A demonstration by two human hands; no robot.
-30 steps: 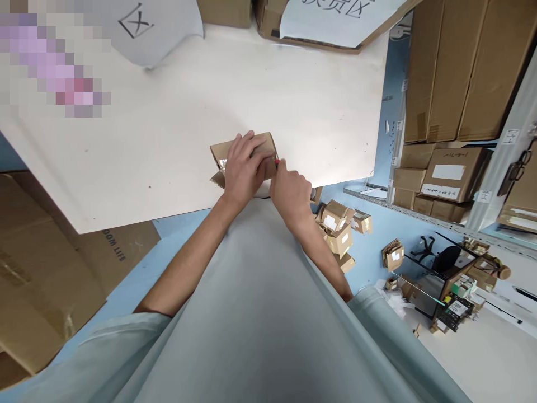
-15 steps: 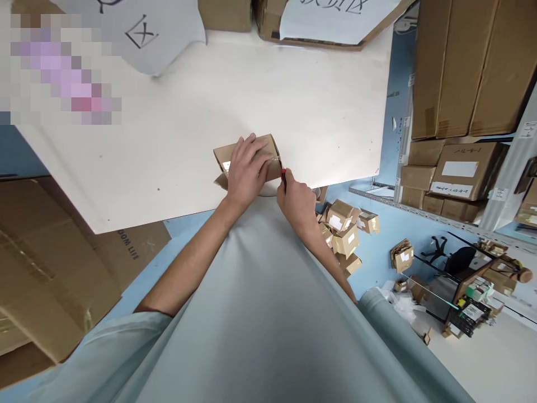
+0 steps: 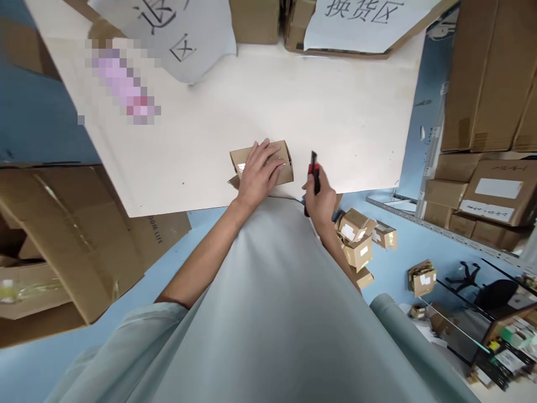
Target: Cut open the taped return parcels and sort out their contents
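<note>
Near the front edge of the white table lies a small brown cardboard box (image 3: 286, 154), with a flap sticking out at its left end. My left hand (image 3: 260, 170) rests over the box and grips it, fingers across its top and partly hiding it. A strip of clear tape shines beside the fingertips. To the right of the box, apart from it, my right hand (image 3: 321, 198) is closed around a red and black box cutter (image 3: 314, 173). The cutter's tip points away from me, above the table.
Paper signs with handwritten characters (image 3: 364, 22) hang on cardboard boxes at the table's far side. A blurred-out purple item (image 3: 121, 84) lies at the left. Large cartons (image 3: 62, 240) stand on the left floor, smaller boxes (image 3: 356, 238) on the right, beside a loaded shelf (image 3: 444, 224).
My right hand has drawn the box cutter away from the box's right end, to the right. My left hand stays on the box. The whole view has shifted.
</note>
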